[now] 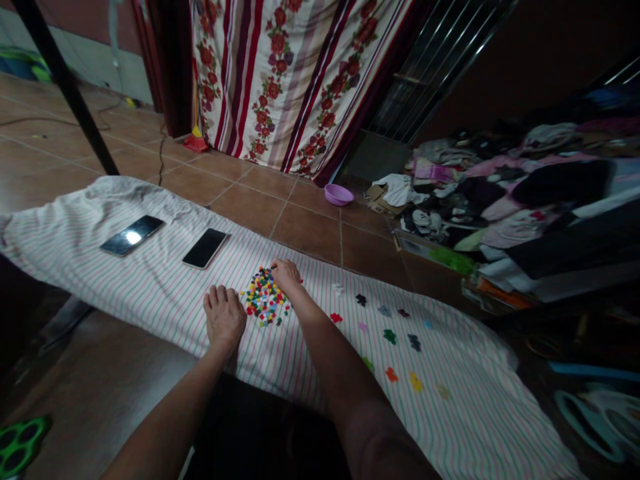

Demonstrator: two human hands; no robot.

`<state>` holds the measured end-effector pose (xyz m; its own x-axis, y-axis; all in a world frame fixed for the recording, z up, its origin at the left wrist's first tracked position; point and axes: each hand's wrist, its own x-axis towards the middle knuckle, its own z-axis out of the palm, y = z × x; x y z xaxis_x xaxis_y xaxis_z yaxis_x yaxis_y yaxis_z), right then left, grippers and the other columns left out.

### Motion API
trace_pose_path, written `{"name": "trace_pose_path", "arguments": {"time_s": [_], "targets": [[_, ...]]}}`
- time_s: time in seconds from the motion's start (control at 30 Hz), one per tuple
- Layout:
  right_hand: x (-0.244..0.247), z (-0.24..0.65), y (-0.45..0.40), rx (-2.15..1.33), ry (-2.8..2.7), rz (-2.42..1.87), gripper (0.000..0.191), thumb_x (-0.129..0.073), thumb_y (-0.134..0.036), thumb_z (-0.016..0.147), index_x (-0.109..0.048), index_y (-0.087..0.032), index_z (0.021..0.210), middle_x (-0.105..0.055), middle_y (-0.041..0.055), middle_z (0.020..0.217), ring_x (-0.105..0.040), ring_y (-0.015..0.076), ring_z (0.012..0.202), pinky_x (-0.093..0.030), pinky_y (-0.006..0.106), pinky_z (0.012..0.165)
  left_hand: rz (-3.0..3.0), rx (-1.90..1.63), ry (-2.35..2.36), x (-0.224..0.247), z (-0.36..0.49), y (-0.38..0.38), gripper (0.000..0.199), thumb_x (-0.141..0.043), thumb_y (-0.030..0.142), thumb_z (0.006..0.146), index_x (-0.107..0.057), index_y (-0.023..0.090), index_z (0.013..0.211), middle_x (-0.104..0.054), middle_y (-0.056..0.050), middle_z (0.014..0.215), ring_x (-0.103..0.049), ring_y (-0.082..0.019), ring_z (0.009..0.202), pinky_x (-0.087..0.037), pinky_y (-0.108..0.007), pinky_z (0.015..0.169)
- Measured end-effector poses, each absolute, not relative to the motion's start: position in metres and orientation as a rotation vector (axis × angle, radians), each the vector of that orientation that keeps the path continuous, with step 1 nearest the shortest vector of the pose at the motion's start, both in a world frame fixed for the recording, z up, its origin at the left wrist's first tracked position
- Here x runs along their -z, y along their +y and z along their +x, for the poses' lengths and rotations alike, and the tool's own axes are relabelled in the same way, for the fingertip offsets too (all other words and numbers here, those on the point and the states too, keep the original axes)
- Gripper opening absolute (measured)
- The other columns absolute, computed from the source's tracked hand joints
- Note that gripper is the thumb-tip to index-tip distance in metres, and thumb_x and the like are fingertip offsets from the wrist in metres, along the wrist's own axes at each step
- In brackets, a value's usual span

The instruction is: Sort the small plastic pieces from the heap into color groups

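A heap of small colored pieces [267,300], mixed red, yellow, green, blue and white, lies on a striped cloth [165,293]. Just left of the heap, my left hand [223,316] rests flat on the cloth with its fingers stretched out, holding nothing. My right hand [287,274] is at the heap's far right edge, fingertips bent together down at the pieces; what they pinch, if anything, is too small to make out. Farther right lie small single-color groups, among them red pieces [337,318], black pieces [361,300], green pieces [390,337], orange pieces [391,375] and yellow pieces [416,382].
Two phones, one dark with a glare spot [132,236] and one with a pale edge [205,249], lie left on the cloth. Beyond are a tiled floor, a purple basin [339,195] and a floral curtain [280,80]. Clothes [530,187] are piled at right.
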<state>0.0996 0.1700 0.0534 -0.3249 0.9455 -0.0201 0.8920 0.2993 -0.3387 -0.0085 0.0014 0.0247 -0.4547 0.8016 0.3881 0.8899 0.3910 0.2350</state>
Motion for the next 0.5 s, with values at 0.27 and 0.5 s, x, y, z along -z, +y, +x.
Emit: {"name": "trace_pose_path", "arguments": {"time_s": [0.27, 0.5], "targets": [[-0.056, 0.092, 0.172, -0.475, -2.351, -1.787, 0.023, -0.054, -0.015, 0.079, -0.071, -0.025, 0.092, -0.066, 0.0079, 0.103, -0.059, 0.0219, 0.099, -0.045, 0.032, 0.085, -1.518, 0.651, -2.431, -0.025, -0.009, 0.001, 0.029, -0.035, 0.023, 0.088, -0.060, 0.011, 0.097, -0.059, -0.019, 0.112, -0.043, -0.036, 0.126, -0.031, -0.052, 0.106], [-0.049, 0.102, 0.169, -0.490, -2.295, -1.611, 0.023, -0.051, -0.017, 0.082, -0.070, -0.023, 0.093, -0.070, 0.0039, 0.097, -0.062, 0.0170, 0.093, -0.044, 0.026, 0.084, -1.525, 0.636, -2.421, -0.026, -0.009, 0.000, 0.029, -0.035, 0.023, 0.089, -0.060, 0.011, 0.097, -0.059, -0.019, 0.110, -0.043, -0.035, 0.126, -0.031, -0.052, 0.105]]}}
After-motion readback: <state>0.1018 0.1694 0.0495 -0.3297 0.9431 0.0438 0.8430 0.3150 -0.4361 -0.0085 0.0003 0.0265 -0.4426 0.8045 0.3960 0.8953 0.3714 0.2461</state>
